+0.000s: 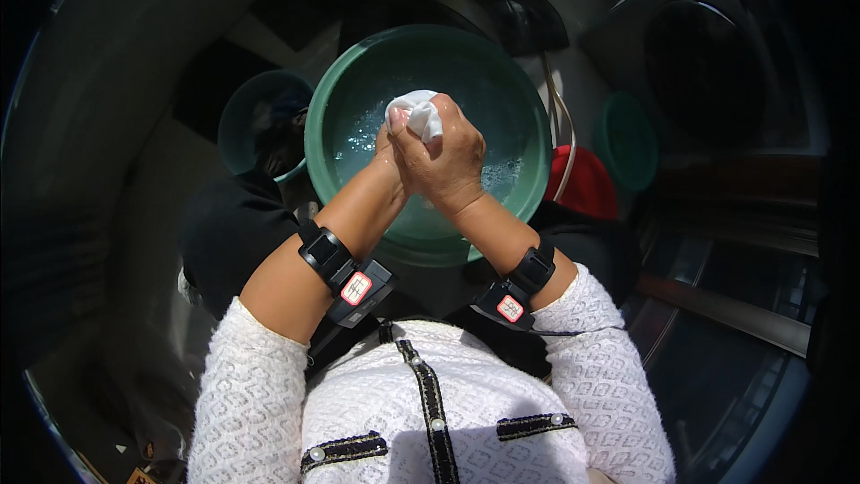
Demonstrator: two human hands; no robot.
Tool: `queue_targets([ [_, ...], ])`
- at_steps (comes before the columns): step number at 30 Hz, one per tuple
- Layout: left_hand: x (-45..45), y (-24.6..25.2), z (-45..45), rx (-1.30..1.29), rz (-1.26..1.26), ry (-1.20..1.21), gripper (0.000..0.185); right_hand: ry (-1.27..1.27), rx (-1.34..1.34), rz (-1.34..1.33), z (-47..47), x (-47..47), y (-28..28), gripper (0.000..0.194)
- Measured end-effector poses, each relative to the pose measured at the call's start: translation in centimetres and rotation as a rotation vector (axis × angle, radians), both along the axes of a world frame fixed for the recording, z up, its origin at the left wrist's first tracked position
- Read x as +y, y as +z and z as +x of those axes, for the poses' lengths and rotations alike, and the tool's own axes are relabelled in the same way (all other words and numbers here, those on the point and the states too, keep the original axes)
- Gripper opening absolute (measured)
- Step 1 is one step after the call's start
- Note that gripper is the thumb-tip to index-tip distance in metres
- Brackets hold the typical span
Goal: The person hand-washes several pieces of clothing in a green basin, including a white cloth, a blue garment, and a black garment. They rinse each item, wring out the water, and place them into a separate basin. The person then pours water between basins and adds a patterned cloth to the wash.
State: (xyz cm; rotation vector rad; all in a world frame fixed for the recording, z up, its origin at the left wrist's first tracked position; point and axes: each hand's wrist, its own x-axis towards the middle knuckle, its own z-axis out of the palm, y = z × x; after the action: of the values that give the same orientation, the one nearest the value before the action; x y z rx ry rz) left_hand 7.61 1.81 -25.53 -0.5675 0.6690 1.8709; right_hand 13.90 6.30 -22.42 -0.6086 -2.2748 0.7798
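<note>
A bunched white cloth [422,114] is squeezed between my two hands over a large green basin [321,114]. My right hand [451,151] wraps around the cloth from the right, its skin wet. My left hand [386,146] presses against it from the left and is largely hidden behind the right. Inside the basin is water [363,138] with patches of suds around my hands. How much of the cloth lies within the grip cannot be seen.
To the left stands a smaller basin [235,114] with dark items in it. A red basin [583,181] and a green one [628,141] are on the right, near a front-loading machine [705,74]. A hose [568,128] runs past the large basin's right side.
</note>
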Motion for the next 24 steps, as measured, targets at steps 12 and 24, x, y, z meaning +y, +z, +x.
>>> queue_targets([
  [12,0.2,1.2,-1.9,0.635,-0.135,-0.214,0.038,-0.455,-0.686,-0.161,2.3,9.9,-4.8,0.052],
  [24,-3.1,-8.1,-4.6,0.791,-0.788,-0.637,0.070,0.197,-1.102,-0.162,1.7,7.1,-9.4,0.060],
])
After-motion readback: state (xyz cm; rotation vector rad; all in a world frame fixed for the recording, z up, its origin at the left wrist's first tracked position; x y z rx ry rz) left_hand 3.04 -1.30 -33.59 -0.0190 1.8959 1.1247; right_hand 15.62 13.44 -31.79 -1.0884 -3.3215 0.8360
